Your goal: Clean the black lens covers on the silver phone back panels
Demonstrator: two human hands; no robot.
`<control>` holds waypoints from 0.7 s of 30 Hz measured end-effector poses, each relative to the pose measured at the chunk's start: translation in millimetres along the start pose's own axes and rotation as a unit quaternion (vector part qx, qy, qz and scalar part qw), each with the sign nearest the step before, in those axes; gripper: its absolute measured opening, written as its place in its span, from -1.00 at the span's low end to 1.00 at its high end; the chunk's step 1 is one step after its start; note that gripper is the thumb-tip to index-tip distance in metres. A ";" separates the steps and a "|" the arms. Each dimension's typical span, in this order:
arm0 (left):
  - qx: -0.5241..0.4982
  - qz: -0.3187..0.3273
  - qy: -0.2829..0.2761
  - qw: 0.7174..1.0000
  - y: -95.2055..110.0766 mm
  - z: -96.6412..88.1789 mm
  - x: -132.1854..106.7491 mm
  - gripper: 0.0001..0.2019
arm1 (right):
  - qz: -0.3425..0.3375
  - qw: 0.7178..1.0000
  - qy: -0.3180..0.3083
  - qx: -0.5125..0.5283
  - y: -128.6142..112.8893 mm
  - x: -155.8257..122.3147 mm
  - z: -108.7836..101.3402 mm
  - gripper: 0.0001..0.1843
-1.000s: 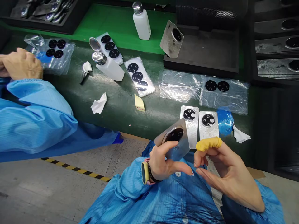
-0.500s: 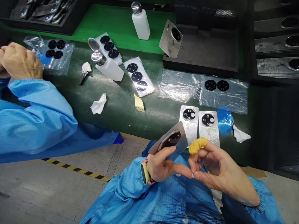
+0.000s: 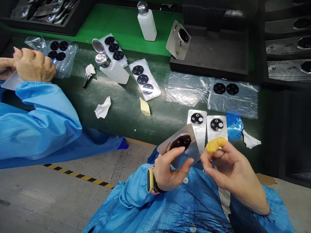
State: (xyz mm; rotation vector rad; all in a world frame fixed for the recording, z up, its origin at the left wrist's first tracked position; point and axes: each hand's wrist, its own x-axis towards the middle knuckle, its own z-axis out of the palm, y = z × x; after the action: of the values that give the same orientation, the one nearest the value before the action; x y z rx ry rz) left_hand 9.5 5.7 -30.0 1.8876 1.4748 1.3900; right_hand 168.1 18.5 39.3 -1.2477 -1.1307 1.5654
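My left hand [image 3: 170, 168] grips a silver metal plate with a dark octagonal lens piece [image 3: 181, 144], tilted above my lap at the bench's near edge. My right hand [image 3: 225, 165] hovers just right of the plate; a yellow finger cot [image 3: 215, 144] covers its index finger, and thumb and fingers are curled close together in a pinch, with whatever is between them too small to make out. Two more silver plates with black lens pieces [image 3: 196, 127] [image 3: 217, 127] lie flat on the green bench [image 3: 121, 106] just beyond my hands.
A co-worker's blue sleeve [image 3: 41, 123] and hand [image 3: 32, 64] fill the left side. Two white bottles [image 3: 147, 21] [image 3: 111, 68], plastic sheets of black lens discs [image 3: 144, 79] [image 3: 233, 94], white wipes [image 3: 103, 107], blue film [image 3: 233, 125] and dark trays [image 3: 211, 55] lie on the bench.
My right hand has parted from the left hand's fingertips and lifted a little. The plate tilted up slightly. The co-worker's hand moved right toward the bagged discs.
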 end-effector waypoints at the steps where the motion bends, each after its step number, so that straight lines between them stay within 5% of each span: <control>1: -0.001 0.012 0.009 1.000 4.8 -0.1 0.3 -0.69 | -0.020 0.999 0.036 -0.020 -0.3 1.5 2.0 -0.83; 5: -0.034 0.030 -0.020 0.999 20.1 -0.4 4.4 -0.54 | -0.091 0.983 0.126 -0.100 3.9 5.0 13.0 -0.76; 21: -0.010 0.048 0.010 0.999 19.8 4.2 -7.7 -0.40 | -0.138 0.959 0.171 -0.178 9.9 3.2 22.4 -0.66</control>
State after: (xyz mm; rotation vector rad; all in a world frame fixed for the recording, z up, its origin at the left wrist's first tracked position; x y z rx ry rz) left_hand 23.6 -7.6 -20.3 1.9618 1.3902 1.4643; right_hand 145.0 15.5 31.3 -1.4525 -1.3236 0.9204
